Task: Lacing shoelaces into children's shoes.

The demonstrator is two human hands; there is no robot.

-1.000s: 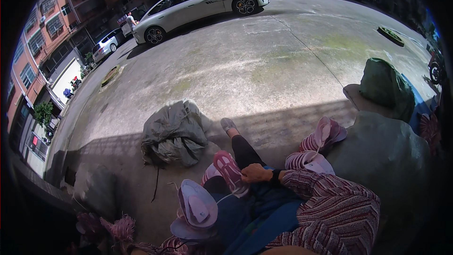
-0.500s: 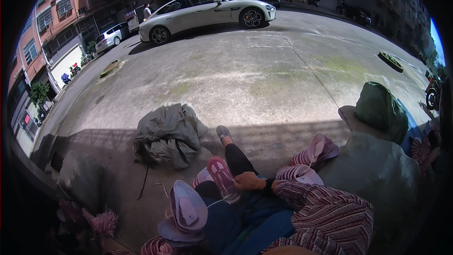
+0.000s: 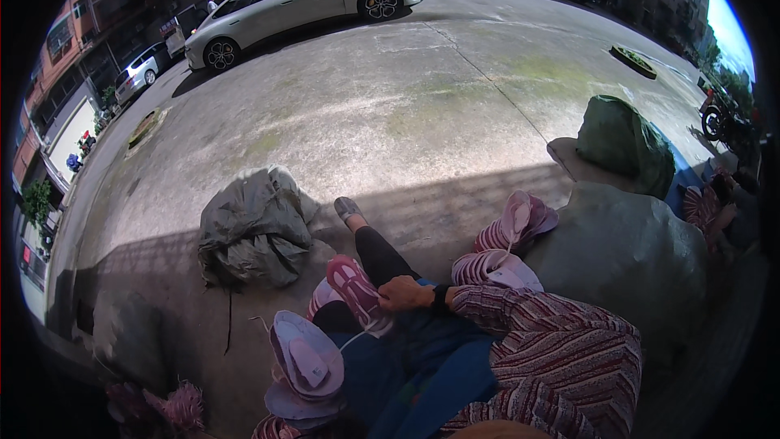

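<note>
My right hand [image 3: 404, 293], with a dark band at the wrist, comes in from the right in a striped sleeve. Its fingers are closed on the near edge of a pink shoe upper [image 3: 351, 283] above my lap. A pale cord [image 3: 355, 340] runs from that upper toward a stack of pale pink shoe uppers [image 3: 307, 358] at the left of my lap. My left hand does not show. More striped pink uppers [image 3: 497, 267] stand nested to the right of my right hand. Blue cloth [image 3: 443, 358] covers my lap, and one leg stretches forward.
A crumpled grey-green sack [image 3: 256, 228] sits ahead on the left. To the right are a large pale sack [image 3: 621, 252] and a dark green sack [image 3: 626, 146]. Another person's hand [image 3: 721, 215] is at far right by pink pieces. A white car [image 3: 301, 8] stands across the concrete.
The view has shifted, so the surroundings sit further left and higher in the picture. My right hand keeps its hold on the pink shoe upper.
</note>
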